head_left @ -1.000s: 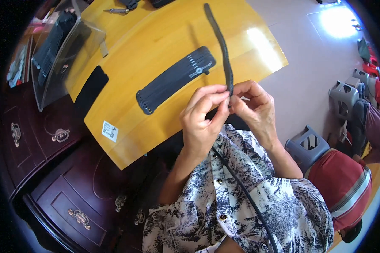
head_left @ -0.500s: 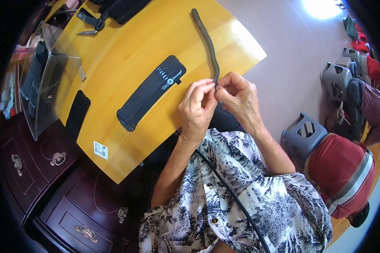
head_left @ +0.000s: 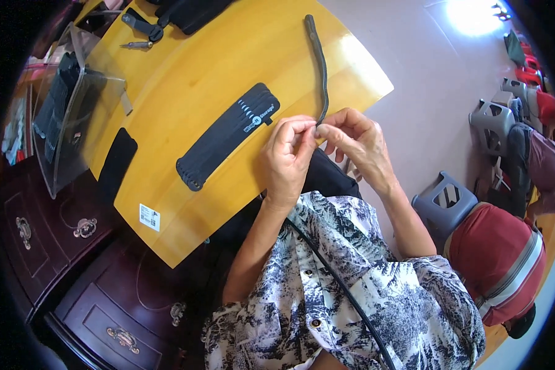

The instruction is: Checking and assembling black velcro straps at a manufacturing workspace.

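A long, narrow dark strip (head_left: 322,68), slightly wavy, lies along the right side of the yellow wooden table (head_left: 160,111). Its near end rises into my fingers at the table's front edge. My left hand (head_left: 288,154) pinches that end between thumb and fingers. From the other side, my right hand (head_left: 365,147) closes thumb and forefinger on the same end, its other fingers curled below. The fingertips hide the very end. Left of my hands lies a fanned stack of black straps (head_left: 225,139) with pale printing.
Farther left are a flat black piece (head_left: 117,163), a white label (head_left: 149,217) and a clear acrylic stand (head_left: 108,86) holding black straps. A small pointed tool (head_left: 137,45) lies at the back. Dark drawers (head_left: 117,320) stand lower left; a grey stool (head_left: 445,198) and red bag (head_left: 496,262), right.
The view has shifted a little, so the table things sit slightly farther right. My right hand's fingers have loosened outward somewhat, while both hands stay at the strip's near end.
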Motion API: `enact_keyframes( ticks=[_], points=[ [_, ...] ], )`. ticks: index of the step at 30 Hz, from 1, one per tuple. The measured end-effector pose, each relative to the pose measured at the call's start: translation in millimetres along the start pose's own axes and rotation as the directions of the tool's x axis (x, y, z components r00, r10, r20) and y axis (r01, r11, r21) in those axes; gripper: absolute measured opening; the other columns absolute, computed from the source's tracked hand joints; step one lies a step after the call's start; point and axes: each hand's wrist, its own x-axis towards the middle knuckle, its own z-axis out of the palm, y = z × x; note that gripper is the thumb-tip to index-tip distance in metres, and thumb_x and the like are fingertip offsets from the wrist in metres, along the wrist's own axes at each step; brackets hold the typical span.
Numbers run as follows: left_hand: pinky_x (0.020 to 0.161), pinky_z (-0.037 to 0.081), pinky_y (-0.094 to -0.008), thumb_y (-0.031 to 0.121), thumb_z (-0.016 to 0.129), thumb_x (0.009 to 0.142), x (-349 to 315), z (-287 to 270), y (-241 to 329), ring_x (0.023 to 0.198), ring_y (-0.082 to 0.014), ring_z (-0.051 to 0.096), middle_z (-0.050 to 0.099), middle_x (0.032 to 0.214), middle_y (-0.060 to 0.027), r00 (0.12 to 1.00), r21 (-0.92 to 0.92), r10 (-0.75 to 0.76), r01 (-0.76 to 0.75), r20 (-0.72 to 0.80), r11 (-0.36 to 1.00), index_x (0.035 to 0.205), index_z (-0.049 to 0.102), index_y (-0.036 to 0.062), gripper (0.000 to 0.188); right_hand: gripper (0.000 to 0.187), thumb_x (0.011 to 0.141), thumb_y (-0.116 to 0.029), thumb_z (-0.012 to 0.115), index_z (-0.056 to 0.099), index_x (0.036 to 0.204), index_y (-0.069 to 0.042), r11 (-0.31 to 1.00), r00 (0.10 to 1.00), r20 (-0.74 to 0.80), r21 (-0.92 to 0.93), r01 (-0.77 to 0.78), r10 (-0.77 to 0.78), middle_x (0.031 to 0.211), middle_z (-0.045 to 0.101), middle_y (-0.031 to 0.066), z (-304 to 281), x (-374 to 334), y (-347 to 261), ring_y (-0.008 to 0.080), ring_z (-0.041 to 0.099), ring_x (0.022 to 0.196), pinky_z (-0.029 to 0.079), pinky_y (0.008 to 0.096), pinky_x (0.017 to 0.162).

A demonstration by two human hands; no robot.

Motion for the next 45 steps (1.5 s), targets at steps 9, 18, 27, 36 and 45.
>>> enact_keyframes(
  ticks=[9,18,27,36,45],
  points=[
    [0.068,0.055,-0.0288,-0.005,0.065,0.083,3,7,-6,0.078,-0.0211,0.065,0.064,0.094,-0.0113,0.973,0.247,0.228,-0.213,-0.037,0.945,0.092,0.059,0.0004,0.012,0.015,0.090,-0.014,0.065,0.062,0.087,0.001,0.992,0.999,0.033,-0.120,0.046,-0.042,0.070,0.065,0.0035,3,2,-5,0.0068,0.060,0.058,0.047,0.0202,0.047],
    [0.086,0.051,-0.0252,-0.005,0.061,0.088,0,5,13,0.093,-0.0130,0.061,0.061,0.105,-0.0094,0.981,-0.383,-0.191,0.185,0.023,0.905,0.099,0.059,-0.0032,0.011,0.016,0.091,-0.014,0.062,0.059,0.082,-0.001,0.999,0.994,0.102,-0.006,0.042,-0.041,0.061,0.057,0.0012,-4,6,-7,0.0044,0.052,0.050,0.040,0.0196,0.043],
    [0.086,0.052,-0.0231,-0.006,0.065,0.087,-2,-10,53,0.093,-0.0125,0.063,0.062,0.107,-0.0095,0.989,-0.372,-0.090,0.130,0.121,0.919,0.098,0.061,-0.0059,0.012,0.015,0.090,-0.010,0.064,0.057,0.081,-0.001,0.973,0.973,0.154,-0.130,0.191,-0.170,0.061,0.055,0.0010,-3,-18,-52,0.0055,0.051,0.048,0.040,0.0213,0.042],
    [0.078,0.050,-0.0242,-0.006,0.059,0.089,-13,-9,75,0.091,-0.0119,0.057,0.056,0.106,-0.0106,0.993,-0.151,0.116,-0.109,0.038,0.982,0.095,0.055,-0.0051,0.007,0.011,0.075,0.000,0.066,0.055,0.075,-0.001,0.731,0.784,0.134,-0.297,0.615,-0.606,0.067,0.052,0.0040,16,-22,-48,0.0100,0.050,0.050,0.039,0.0253,0.045],
    [0.082,0.044,-0.0269,0.006,0.055,0.093,-24,-32,88,0.087,-0.0122,0.053,0.057,0.107,-0.0092,0.961,-0.631,-0.273,0.242,0.050,0.737,0.102,0.053,-0.0006,0.011,0.005,0.085,-0.003,0.055,0.053,0.081,-0.003,0.745,0.919,0.392,0.603,-0.286,0.035,0.071,0.053,0.0026,33,-18,-45,0.0025,0.035,0.042,0.025,0.0176,0.036]
  ],
)
